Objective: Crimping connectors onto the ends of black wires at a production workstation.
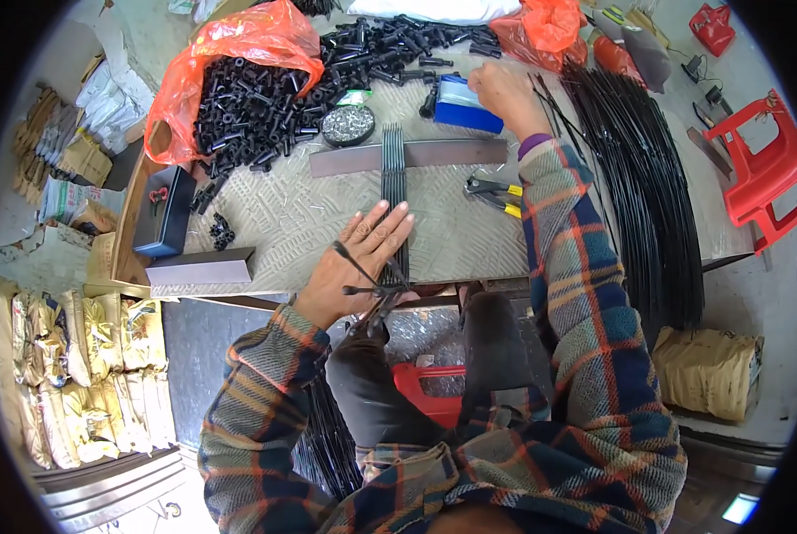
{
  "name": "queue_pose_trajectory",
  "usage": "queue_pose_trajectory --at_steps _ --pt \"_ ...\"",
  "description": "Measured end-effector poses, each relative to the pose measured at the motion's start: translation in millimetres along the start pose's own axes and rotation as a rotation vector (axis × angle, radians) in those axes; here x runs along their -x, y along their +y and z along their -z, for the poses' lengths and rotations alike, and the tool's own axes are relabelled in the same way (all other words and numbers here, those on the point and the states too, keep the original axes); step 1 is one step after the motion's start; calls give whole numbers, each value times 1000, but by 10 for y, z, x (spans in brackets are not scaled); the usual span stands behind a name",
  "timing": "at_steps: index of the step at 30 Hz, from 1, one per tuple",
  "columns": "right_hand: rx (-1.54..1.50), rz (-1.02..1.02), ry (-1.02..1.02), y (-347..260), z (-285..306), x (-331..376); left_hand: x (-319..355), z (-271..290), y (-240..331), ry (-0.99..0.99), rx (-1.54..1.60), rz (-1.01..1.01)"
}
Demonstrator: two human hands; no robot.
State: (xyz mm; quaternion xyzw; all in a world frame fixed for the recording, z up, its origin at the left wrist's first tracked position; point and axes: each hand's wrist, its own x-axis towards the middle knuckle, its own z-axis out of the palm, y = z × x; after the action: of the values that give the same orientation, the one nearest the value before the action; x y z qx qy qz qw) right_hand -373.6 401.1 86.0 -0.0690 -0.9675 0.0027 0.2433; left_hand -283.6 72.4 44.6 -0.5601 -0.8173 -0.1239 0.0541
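left hand (pixel 363 254): lying flat with fingers spread, pressing the near end of the black rod bundle (pixel 393 191) at frame centre, long axis running away across the bench (pixel 470 236). right hand (pixel 505 93): reaching upper right, touching blue box (pixel 465 105); grip unclear.

sleeves (pixel 585 294): plaid of dark blue, orange, grey-green and cream
cuff under the right sleeve (pixel 532 142): purple
tabletop (pixel 292 214): pale grey, embossed tread pattern
rods (pixel 393 169): black
heap of small tubes (pixel 256 107): black
plastic bags (pixel 238 44): orange
box by the right hand (pixel 462 105): blue
cutters (pixel 496 191): yellow handles, grey head
chair (pixel 763 169): red
stool (pixel 430 392): red
sacks (pixel 87 374): yellowish
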Motion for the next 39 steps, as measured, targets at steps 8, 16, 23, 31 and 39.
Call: queue_pose_trajectory --at_steps 8,16,23,31,39 --pt "-687 266 -80 -528 -75 310 -16 8 71 -47 -84 41" --pt "-413 181 -250 -518 -67 383 -106 54 95 -77 -76 106" --pt "-460 204 -216 -518 -111 376 -123 19 90 -76 -98 112" --pt "-444 226 -216 -520 -159 381 -124 8 78 -23 -67 93" --pt "-439 313 -69 -540 -182 377 -99 72 74 -62 -65 53"
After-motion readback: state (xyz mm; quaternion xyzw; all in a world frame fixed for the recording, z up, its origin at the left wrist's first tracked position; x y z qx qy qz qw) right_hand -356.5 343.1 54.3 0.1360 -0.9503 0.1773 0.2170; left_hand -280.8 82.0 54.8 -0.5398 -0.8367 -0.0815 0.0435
